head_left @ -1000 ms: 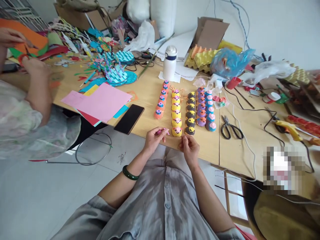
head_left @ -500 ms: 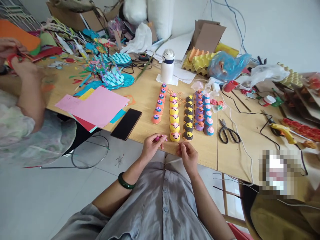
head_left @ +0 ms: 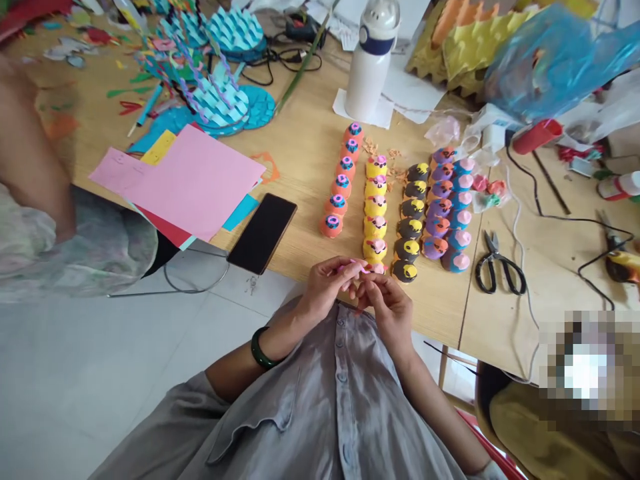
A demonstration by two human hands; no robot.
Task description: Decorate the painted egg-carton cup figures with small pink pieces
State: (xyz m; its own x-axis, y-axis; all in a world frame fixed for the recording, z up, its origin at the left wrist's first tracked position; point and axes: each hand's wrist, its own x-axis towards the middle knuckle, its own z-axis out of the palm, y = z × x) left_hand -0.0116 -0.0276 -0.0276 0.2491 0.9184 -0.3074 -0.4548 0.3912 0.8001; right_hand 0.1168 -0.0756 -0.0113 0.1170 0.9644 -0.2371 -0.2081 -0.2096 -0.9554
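Note:
My left hand [head_left: 327, 288] is closed, with a small bright pink strip [head_left: 364, 269], perhaps soft clay, pinched at its fingertips. Right beside it, my right hand [head_left: 389, 303] is closed in a pinch; what sits between its fingertips is too small to make out. Both hands meet at the table's front edge, over the near end of a yellow row of egg-carton cups [head_left: 375, 227] with pink tops. To its left lies an orange row [head_left: 345, 165]. A black row [head_left: 411, 209], a purple row [head_left: 437, 225] and a blue row [head_left: 461, 219] stand to the right.
A black phone [head_left: 263, 233] and pink paper sheets [head_left: 187, 180] lie left. Black-handled scissors [head_left: 495, 263] and a white cable are on the right. Behind stand a white bottle [head_left: 370, 73] and a blue plastic bag [head_left: 540, 73]. Another person's arm [head_left: 37, 133] is at far left.
My hands have come together, fingertips now meeting around the pink piece. The view has moved closer and tilted down, so the far side of the table has dropped out of sight.

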